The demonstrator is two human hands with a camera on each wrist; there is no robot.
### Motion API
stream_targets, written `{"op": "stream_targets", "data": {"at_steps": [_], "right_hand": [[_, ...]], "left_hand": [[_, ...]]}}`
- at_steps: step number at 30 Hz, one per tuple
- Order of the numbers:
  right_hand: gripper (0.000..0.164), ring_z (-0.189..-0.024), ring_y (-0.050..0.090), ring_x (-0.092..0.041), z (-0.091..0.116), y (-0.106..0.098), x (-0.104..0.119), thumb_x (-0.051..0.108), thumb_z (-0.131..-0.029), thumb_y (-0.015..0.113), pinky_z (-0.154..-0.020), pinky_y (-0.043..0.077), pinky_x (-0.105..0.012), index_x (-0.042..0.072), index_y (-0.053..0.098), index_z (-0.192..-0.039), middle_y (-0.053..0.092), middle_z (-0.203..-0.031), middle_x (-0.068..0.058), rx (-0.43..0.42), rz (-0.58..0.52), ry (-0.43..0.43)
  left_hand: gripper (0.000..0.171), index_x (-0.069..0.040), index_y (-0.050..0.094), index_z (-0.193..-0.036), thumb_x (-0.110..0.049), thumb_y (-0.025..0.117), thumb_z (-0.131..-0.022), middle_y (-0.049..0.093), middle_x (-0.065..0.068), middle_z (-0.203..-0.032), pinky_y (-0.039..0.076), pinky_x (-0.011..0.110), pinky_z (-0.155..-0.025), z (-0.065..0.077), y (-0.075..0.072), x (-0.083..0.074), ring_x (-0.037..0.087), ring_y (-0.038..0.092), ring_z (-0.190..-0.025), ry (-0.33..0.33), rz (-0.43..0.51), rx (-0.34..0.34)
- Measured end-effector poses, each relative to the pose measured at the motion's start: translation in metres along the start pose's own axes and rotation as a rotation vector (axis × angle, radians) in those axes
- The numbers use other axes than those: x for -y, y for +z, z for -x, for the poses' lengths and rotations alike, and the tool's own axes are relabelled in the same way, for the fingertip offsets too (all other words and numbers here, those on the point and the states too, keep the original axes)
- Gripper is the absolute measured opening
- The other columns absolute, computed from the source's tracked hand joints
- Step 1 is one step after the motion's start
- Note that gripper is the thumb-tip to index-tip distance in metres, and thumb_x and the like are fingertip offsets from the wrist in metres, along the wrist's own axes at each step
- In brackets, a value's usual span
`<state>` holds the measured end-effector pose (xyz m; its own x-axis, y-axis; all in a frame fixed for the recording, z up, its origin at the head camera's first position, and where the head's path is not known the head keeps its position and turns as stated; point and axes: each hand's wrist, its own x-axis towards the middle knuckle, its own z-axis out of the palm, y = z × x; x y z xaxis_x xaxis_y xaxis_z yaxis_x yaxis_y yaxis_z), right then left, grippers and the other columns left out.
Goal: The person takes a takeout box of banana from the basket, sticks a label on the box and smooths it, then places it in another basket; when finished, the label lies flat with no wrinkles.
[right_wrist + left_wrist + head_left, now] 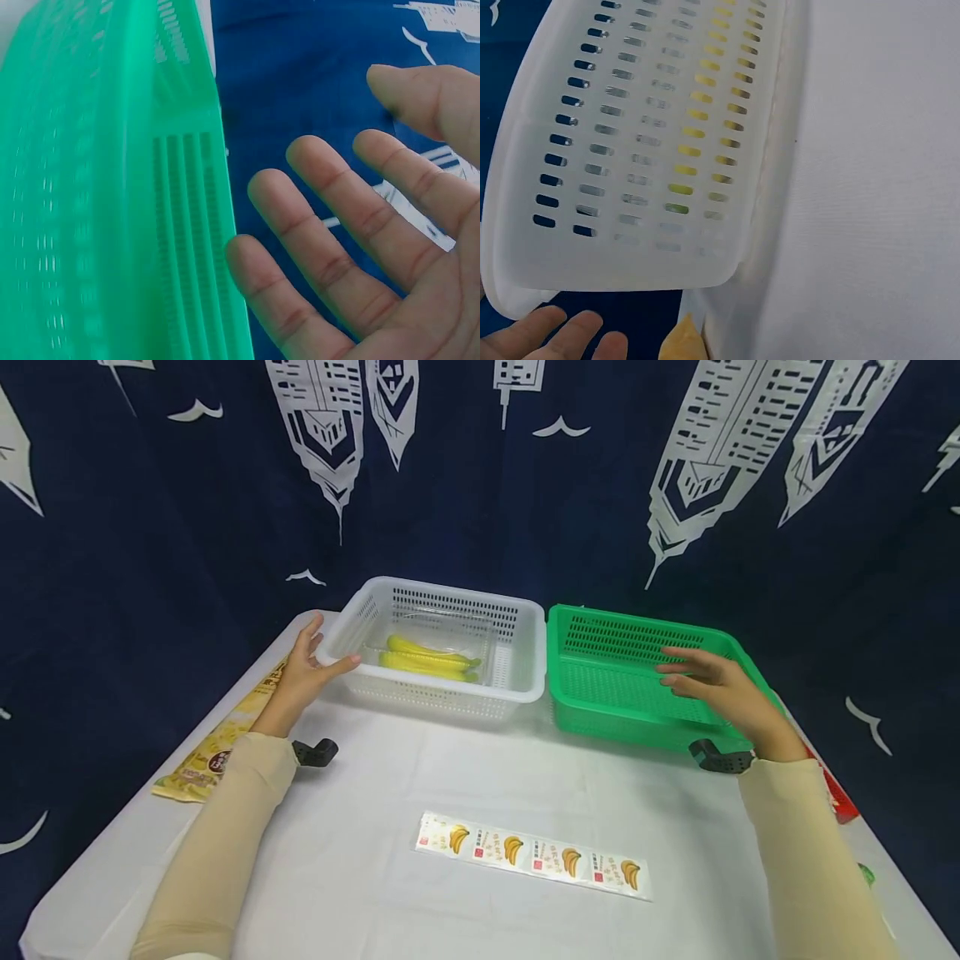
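Note:
My left hand (303, 672) is at the left end of a white plastic basket (480, 690), thumb spread by the front corner of the rim and fingers outside the end wall. In the left wrist view, its fingertips (577, 334) show just below the basket's end. Inside the basket lies a clear plastic box (489, 647) with yellow bananas (427, 665). My right hand (720, 687) hovers over the right part of an adjoining green basket (626, 720), its fingers spread and holding nothing.
A strip printed with bananas (536, 857) lies on the white table (420, 768) in front. Beyond my left forearm is a yellow printed bag (225, 739); a red item (842, 797) shows past my right arm. A dark blue patterned cloth (480, 510) hangs behind.

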<state>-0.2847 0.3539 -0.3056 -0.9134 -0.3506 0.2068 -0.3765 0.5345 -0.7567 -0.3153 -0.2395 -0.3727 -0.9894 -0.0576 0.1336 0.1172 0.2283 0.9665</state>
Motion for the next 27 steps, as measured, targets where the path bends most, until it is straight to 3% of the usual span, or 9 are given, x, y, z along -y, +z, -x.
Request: {"op": "stream_targets", "data": {"at_steps": [4,9,13,17,27], "right_hand": [[0.05,-0.11,0.07,0.0,-0.012,0.009,0.007,0.014,-0.112,0.06,-0.093,0.056,-0.017,0.003,0.048,-0.16,0.069,-0.127,0.02,0.043,-0.056,0.016],[0.053,-0.111,0.07,-0.002,-0.027,0.022,0.016,0.013,-0.112,0.06,-0.094,0.059,-0.023,-0.004,0.044,-0.16,0.071,-0.127,0.014,0.087,-0.103,0.031],[0.057,-0.112,0.07,-0.002,-0.039,0.031,0.021,0.014,-0.113,0.059,-0.096,0.059,-0.024,-0.005,0.039,-0.163,0.069,-0.141,-0.01,0.124,-0.106,0.059],[0.058,-0.115,0.069,-0.006,-0.049,0.04,0.027,0.015,-0.113,0.059,-0.096,0.058,-0.024,-0.003,0.038,-0.164,0.055,-0.153,-0.032,0.148,-0.128,0.089],[0.058,-0.12,0.069,-0.015,-0.072,0.061,0.035,0.016,-0.112,0.061,-0.098,0.059,-0.031,0.0,0.041,-0.164,0.053,-0.155,-0.032,0.16,-0.172,0.108]], "left_hand": [[0.109,-0.018,-0.001,-0.176,-0.017,0.078,-0.1,0.017,0.019,-0.179,0.022,0.055,-0.131,-0.004,0.002,0.005,0.042,0.026,-0.161,-0.013,-0.024,0.02],[0.108,-0.018,0.0,-0.176,-0.016,0.078,-0.1,0.015,0.017,-0.179,0.023,0.055,-0.131,-0.003,0.004,0.008,0.041,0.027,-0.16,-0.017,-0.015,0.023],[0.106,-0.018,0.001,-0.176,-0.015,0.076,-0.101,0.017,0.019,-0.178,0.03,0.056,-0.128,-0.003,0.005,0.009,0.043,0.03,-0.159,-0.035,-0.005,0.025],[0.103,-0.016,0.006,-0.176,-0.017,0.076,-0.101,0.02,0.02,-0.177,0.036,0.056,-0.125,0.0,0.007,0.01,0.043,0.033,-0.157,-0.067,-0.01,0.011],[0.1,-0.015,0.01,-0.175,-0.015,0.077,-0.1,0.024,0.02,-0.175,0.037,0.054,-0.125,-0.001,0.01,0.012,0.042,0.036,-0.156,-0.085,0.029,-0.015]]}}
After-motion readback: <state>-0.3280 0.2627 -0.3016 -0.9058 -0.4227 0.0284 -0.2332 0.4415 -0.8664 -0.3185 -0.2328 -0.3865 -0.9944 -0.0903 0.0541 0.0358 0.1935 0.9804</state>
